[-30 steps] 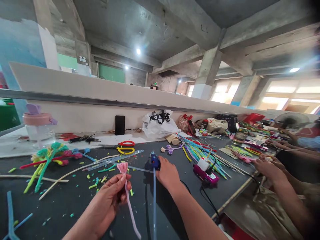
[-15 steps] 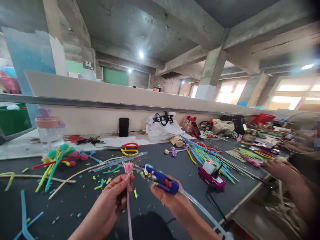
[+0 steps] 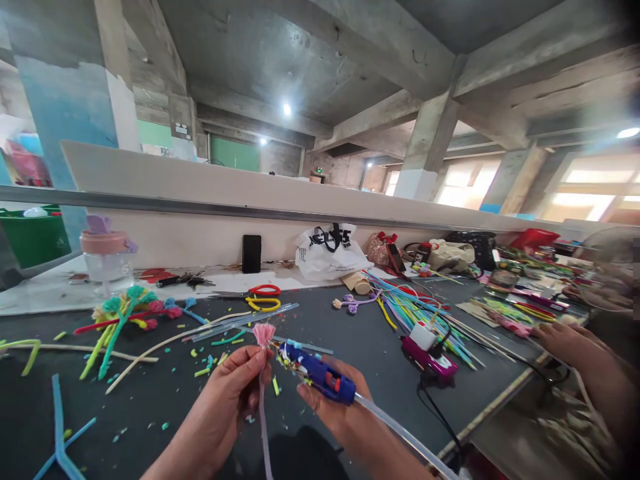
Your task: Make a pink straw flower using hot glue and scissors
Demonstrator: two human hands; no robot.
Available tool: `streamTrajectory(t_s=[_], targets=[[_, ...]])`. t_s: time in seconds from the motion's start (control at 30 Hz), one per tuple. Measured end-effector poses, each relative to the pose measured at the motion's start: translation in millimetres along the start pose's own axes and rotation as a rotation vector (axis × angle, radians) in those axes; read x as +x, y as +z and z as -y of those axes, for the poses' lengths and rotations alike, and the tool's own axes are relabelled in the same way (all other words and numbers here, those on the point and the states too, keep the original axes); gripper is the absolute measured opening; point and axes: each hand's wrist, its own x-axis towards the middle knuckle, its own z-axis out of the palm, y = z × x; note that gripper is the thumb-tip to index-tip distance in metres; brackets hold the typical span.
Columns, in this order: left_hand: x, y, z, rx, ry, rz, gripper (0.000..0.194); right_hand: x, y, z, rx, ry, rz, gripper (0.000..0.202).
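Pink tuft (image 3: 263,335) and glue gun (image 3: 316,371) are mid-view, above the dark worktop (image 3: 215,437). From the left I see blue strips (image 3: 59,420), then a bunch of coloured stems (image 3: 113,337) with a bottle (image 3: 105,263) behind. Next, my left hand (image 3: 237,387) is clamped, thumb and fingers together, on the lilac stem (image 3: 263,423) just under the upright tuft. The gun slants, its tip beside the tuft's base; whether they touch I can't tell. My right hand (image 3: 345,417) is wrapped about the gun, a clear glue stick (image 3: 400,435) trailing behind. Further right lie a purple power strip (image 3: 430,360) and, at the edge, a co-worker's hand (image 3: 565,343).
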Motion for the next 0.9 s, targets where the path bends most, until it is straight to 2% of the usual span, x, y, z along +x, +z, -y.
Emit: streamTrajectory(t_s=[0.07, 0.2, 0.3, 0.53, 0.7, 0.9], targets=[[0, 0.6, 0, 0.012, -0.007, -0.021, 0.02, 1, -1, 1, -0.067, -0.017, -0.006, 0.039], [0, 1.2, -1, 0.025, 0.002, -0.015, 0.019, 6, -4, 3, -0.146, -0.03, 0.11, 0.031], [2, 1.2, 0, 0.037, 0.008, -0.015, 0.019, 9, -5, 5, -0.13, -0.014, 0.146, 0.034], [0, 1.8, -1, 0.056, -0.008, -0.029, 0.023, 13, -7, 24, -0.076, -0.008, 0.304, 0.018], [-2, 3.6, -2, 0.084, -0.012, -0.04, 0.024, 13, -6, 29, -0.092, 0.019, 0.271, 0.015], [-1, 2.9, -1, 0.103, 0.026, -0.013, 0.022, 8, -6, 19, -0.099, 0.067, 0.215, 0.024]])
